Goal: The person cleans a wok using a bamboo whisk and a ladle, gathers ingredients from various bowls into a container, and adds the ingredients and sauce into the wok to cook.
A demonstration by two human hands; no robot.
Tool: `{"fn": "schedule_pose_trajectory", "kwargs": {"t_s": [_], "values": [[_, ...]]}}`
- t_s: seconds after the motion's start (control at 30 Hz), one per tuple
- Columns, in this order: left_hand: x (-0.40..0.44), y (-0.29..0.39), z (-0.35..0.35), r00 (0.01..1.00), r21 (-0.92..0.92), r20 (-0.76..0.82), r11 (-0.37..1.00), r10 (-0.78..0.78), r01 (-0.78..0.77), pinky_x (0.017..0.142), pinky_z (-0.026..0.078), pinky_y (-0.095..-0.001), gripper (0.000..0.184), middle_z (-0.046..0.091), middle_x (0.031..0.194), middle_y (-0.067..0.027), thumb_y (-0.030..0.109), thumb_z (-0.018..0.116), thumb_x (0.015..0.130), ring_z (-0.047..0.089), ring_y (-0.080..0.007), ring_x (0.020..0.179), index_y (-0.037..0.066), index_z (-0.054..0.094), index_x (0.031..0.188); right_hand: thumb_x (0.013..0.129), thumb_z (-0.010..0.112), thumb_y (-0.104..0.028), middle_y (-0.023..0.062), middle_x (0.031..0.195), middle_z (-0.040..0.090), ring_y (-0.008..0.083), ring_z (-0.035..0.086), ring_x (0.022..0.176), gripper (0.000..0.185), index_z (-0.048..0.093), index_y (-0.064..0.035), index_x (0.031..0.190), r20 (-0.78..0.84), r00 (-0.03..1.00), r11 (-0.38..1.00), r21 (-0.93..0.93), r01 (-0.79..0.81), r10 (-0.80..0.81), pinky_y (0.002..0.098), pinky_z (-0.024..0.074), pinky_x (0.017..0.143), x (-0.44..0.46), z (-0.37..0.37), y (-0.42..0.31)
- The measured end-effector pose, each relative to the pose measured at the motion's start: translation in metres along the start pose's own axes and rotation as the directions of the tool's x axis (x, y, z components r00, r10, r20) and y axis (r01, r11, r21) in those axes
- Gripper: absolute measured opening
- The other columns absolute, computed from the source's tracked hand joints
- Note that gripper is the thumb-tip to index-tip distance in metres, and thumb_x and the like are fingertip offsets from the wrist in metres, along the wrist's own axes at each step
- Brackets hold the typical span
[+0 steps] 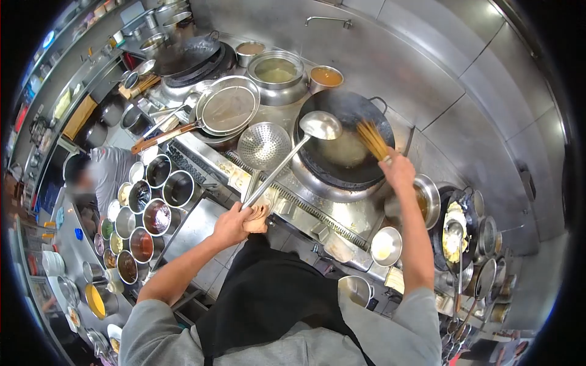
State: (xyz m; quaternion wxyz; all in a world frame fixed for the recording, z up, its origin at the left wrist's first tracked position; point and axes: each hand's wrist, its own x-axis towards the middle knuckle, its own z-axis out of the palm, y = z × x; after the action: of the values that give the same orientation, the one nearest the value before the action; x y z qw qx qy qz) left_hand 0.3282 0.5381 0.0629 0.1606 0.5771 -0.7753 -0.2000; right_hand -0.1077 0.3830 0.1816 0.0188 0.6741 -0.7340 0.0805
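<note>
My left hand [231, 227] is closed around the long handle of a metal ladle [321, 125], with a bunched pinkish cloth [257, 218] at the grip. The ladle's bowl hangs over the left side of a dark wok [314, 160]. My right hand [400, 171] grips a bamboo wok brush [371, 139], its bristles pointing into the wok. Cloudy liquid [345, 150] lies in the wok's bottom, and steam rises from it. A perforated skimmer [264, 146] rests left of the wok, its handle running down close to my left hand.
Pots of sauces [157, 217] crowd the left, where another person [110, 174] stands. A wooden-handled strainer [230, 110] rests on a pot. Behind are a pot of pale liquid [276, 70] and orange liquid [326, 76]. At right, another wok [438, 235] holds yellowish food.
</note>
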Motion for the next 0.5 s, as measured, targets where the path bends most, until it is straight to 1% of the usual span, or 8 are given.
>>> {"fn": "schedule_pose_trajectory", "kwargs": {"t_s": [0.1,0.17,0.2,0.23,0.3,0.33,0.4,0.5], "values": [[-0.003,-0.002,0.004,0.999,-0.007,-0.001,0.999,-0.038,0.038,0.067,0.049,-0.0499,0.037,0.051,0.096,-0.0141,0.015,0.068,0.072,0.059,-0.0407,0.080,0.015,0.055,0.107,0.080,0.071,-0.033,0.0212,0.103,0.068,0.0367,0.066,0.095,0.053,0.059,-0.0159,0.128,-0.071,0.995,0.987,0.149,-0.058,0.069,0.0448,0.0522,0.082,-0.014,-0.023,0.001],[-0.006,-0.002,0.012,0.999,-0.040,-0.032,0.999,0.002,-0.003,0.067,0.049,-0.0494,0.040,0.051,0.096,-0.0136,0.015,0.071,0.069,0.059,-0.0404,0.080,0.014,0.056,0.106,0.081,0.071,-0.032,0.0220,0.105,0.067,0.0380,0.065,0.097,0.056,0.055,-0.0169,0.132,-0.240,0.971,0.854,0.509,0.110,0.019,0.0439,0.0506,0.087,-0.036,-0.040,-0.017],[-0.005,0.002,0.015,1.000,-0.040,-0.029,0.999,0.009,-0.010,0.067,0.049,-0.0494,0.040,0.051,0.096,-0.0136,0.015,0.071,0.069,0.059,-0.0404,0.080,0.014,0.056,0.106,0.082,0.071,-0.030,0.0235,0.107,0.066,0.0382,0.065,0.099,0.057,0.054,-0.0170,0.134,-0.220,0.975,0.836,0.538,0.109,0.014,0.0422,0.0495,0.089,-0.047,-0.043,-0.029],[-0.003,0.007,0.019,0.996,-0.112,-0.078,0.993,0.036,-0.045,0.067,0.049,-0.0491,0.041,0.052,0.095,-0.0135,0.016,0.072,0.068,0.059,-0.0402,0.080,0.013,0.056,0.105,0.082,0.070,-0.033,0.0237,0.106,0.066,0.0383,0.064,0.099,0.056,0.054,-0.0166,0.133,-0.332,0.937,0.841,0.471,0.266,-0.111,0.0434,0.0501,0.088,-0.046,-0.023,-0.025],[-0.003,0.015,0.027,0.987,-0.196,-0.150,0.977,0.056,-0.086,0.067,0.049,-0.0479,0.042,0.053,0.095,-0.0132,0.017,0.075,0.064,0.059,-0.0397,0.081,0.011,0.056,0.101,0.080,0.070,-0.035,0.0222,0.105,0.067,0.0378,0.064,0.099,0.055,0.057,-0.0165,0.130,0.012,1.000,0.944,0.331,-0.009,0.006,0.0447,0.0500,0.087,-0.038,-0.012,-0.015],[-0.005,0.018,0.029,0.989,-0.201,-0.139,0.977,0.047,-0.075,0.067,0.049,-0.0480,0.042,0.053,0.095,-0.0132,0.017,0.075,0.064,0.059,-0.0400,0.080,0.011,0.056,0.101,0.079,0.070,-0.036,0.0212,0.105,0.067,0.0374,0.063,0.100,0.053,0.060,-0.0170,0.127,0.099,0.995,0.969,0.241,-0.046,0.022,0.0455,0.0493,0.088,-0.029,-0.013,-0.003],[-0.002,0.017,0.031,0.988,-0.171,-0.153,0.984,0.021,-0.048,0.068,0.049,-0.0483,0.039,0.053,0.096,-0.0134,0.018,0.073,0.067,0.059,-0.0398,0.081,0.012,0.056,0.102,0.078,0.070,-0.035,0.0214,0.107,0.067,0.0373,0.063,0.101,0.053,0.061,-0.0144,0.125,0.106,0.992,0.977,0.194,-0.093,0.073,0.0445,0.0490,0.089,-0.022,-0.006,0.018],[-0.005,0.007,0.033,0.995,-0.043,-0.102,0.999,-0.020,0.016,0.068,0.051,-0.0495,0.035,0.052,0.101,-0.0150,0.017,0.070,0.072,0.061,-0.0397,0.082,0.016,0.057,0.105,0.082,0.071,-0.027,0.0201,0.111,0.067,0.0275,0.066,0.100,0.053,0.058,-0.0078,0.129,-0.173,0.980,0.849,0.528,0.008,0.098,0.0363,0.0485,0.089,-0.033,-0.018,0.008]]}}
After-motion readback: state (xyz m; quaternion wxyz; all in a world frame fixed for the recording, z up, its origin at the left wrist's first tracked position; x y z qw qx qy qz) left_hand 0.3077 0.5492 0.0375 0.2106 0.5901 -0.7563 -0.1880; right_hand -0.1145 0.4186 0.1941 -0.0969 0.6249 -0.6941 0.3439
